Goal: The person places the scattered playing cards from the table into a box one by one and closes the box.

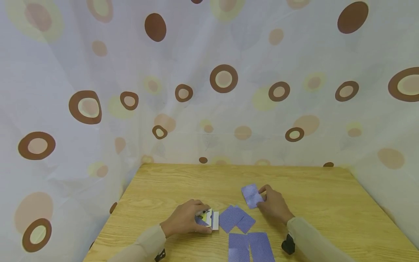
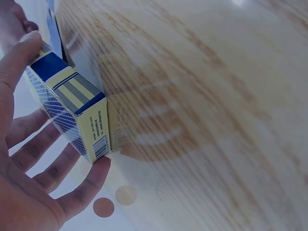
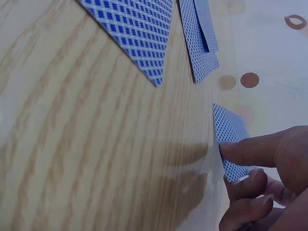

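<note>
My left hand (image 1: 184, 218) grips a playing-card box (image 1: 207, 220) low over the table, thumb on one side and fingers on the other. In the left wrist view the blue and cream box (image 2: 79, 101) shows its barcode end. Over to the right, my right hand (image 1: 275, 206) pinches a blue-backed playing card (image 1: 251, 195) by its edge. Thumb and fingers sit on opposite faces of that card (image 3: 232, 137) in the right wrist view, and it is held tilted above the wood.
Between the hands lie two overlapping face-down playing cards (image 1: 230, 219). Nearer the front, two more cards (image 1: 238, 247) lie side by side. The wooden table (image 1: 176, 178) meets a white curtain (image 1: 196, 145) with brown circles at the back and sides.
</note>
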`<state>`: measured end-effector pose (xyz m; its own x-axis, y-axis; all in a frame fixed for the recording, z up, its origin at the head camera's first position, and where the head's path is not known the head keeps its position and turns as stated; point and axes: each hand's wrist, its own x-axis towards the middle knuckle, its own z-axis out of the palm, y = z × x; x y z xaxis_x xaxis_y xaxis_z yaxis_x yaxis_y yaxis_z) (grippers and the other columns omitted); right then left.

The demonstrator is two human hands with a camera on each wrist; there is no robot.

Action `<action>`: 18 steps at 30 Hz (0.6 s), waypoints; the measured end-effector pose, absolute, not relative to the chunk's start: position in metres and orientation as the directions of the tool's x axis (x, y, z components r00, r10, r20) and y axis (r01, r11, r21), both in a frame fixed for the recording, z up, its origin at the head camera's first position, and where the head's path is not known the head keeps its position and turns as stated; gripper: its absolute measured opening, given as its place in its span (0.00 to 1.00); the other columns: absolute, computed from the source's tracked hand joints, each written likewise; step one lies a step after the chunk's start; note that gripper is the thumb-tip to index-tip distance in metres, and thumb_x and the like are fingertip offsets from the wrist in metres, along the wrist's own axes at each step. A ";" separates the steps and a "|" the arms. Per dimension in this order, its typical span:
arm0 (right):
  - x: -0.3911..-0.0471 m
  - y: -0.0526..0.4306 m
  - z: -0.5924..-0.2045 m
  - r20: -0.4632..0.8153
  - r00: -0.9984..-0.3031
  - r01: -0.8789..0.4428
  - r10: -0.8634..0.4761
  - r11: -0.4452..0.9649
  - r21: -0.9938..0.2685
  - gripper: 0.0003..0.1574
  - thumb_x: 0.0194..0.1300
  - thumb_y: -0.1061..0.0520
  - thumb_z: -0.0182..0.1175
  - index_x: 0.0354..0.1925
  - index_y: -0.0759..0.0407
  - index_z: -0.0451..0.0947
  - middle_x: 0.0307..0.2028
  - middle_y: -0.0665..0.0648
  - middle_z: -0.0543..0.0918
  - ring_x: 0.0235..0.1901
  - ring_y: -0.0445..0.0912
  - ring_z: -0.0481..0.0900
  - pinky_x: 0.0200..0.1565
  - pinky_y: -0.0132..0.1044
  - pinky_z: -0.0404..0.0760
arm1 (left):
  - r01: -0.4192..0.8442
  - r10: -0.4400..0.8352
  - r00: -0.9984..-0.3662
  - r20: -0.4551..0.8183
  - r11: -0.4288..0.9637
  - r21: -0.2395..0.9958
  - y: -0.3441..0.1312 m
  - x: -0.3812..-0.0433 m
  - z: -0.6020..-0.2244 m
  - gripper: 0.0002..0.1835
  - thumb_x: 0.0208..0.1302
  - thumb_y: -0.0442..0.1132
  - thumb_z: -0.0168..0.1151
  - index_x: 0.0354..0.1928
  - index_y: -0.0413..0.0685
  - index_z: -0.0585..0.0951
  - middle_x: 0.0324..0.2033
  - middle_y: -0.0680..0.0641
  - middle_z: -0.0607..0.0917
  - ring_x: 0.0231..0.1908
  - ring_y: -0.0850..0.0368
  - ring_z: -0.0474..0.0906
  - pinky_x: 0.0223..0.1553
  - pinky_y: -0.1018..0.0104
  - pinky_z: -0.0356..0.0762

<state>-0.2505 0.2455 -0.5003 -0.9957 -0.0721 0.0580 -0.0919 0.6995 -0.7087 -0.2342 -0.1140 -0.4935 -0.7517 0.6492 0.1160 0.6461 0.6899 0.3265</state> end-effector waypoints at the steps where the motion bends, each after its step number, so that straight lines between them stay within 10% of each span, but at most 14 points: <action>1: -0.251 0.246 -0.501 0.051 -0.996 -0.087 -0.072 0.693 -0.715 0.28 0.61 0.66 0.67 0.57 0.69 0.70 0.34 0.57 0.81 0.29 0.47 0.76 0.32 0.40 0.77 | 0.646 0.649 -0.752 0.115 0.689 0.329 -0.114 -0.234 -0.494 0.44 0.53 0.73 0.70 0.65 0.53 0.81 0.55 0.52 0.82 0.52 0.59 0.77 0.48 0.62 0.80; 18: -0.257 0.256 -0.499 -0.038 -0.999 0.020 -0.015 0.634 -0.773 0.20 0.73 0.58 0.57 0.54 0.74 0.78 0.43 0.60 0.83 0.43 0.52 0.78 0.42 0.45 0.79 | 0.641 0.647 -0.756 0.101 0.701 0.313 -0.112 -0.233 -0.491 0.43 0.53 0.72 0.71 0.65 0.53 0.82 0.55 0.52 0.83 0.51 0.59 0.77 0.46 0.64 0.79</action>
